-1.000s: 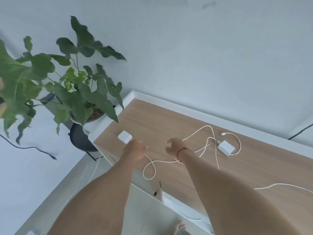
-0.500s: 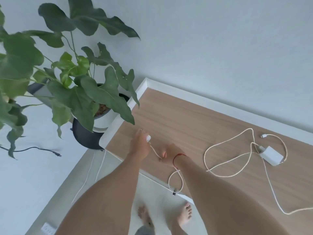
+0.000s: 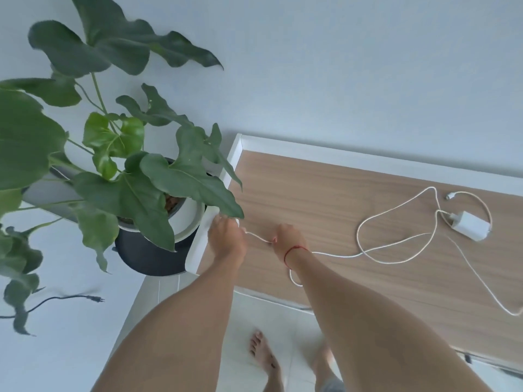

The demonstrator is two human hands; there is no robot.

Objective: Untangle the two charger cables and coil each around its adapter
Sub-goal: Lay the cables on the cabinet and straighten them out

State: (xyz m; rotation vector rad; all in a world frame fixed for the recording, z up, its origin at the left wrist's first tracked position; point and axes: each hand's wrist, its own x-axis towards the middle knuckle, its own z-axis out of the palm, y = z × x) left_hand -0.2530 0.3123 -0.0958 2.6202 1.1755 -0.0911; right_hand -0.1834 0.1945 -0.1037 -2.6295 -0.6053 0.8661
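In the head view, my left hand (image 3: 226, 239) curls around 1 adapter (image 3: 237, 221) at the desk's (image 3: 311, 193) 9 o'clock edge, and my right hand (image 3: 287, 240) pinches its cable (image 3: 256, 237) just beside it. That cable seems to cross the second cable's loop (image 3: 358, 230) near the other adapter (image 3: 471, 225) at 3 o'clock, so winding now could snag it and drag that adapter.

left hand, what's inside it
Only a small white edge of what is likely an adapter shows past the fingers of the left hand. A white cable runs from there to the right hand. The hand covers the rest.
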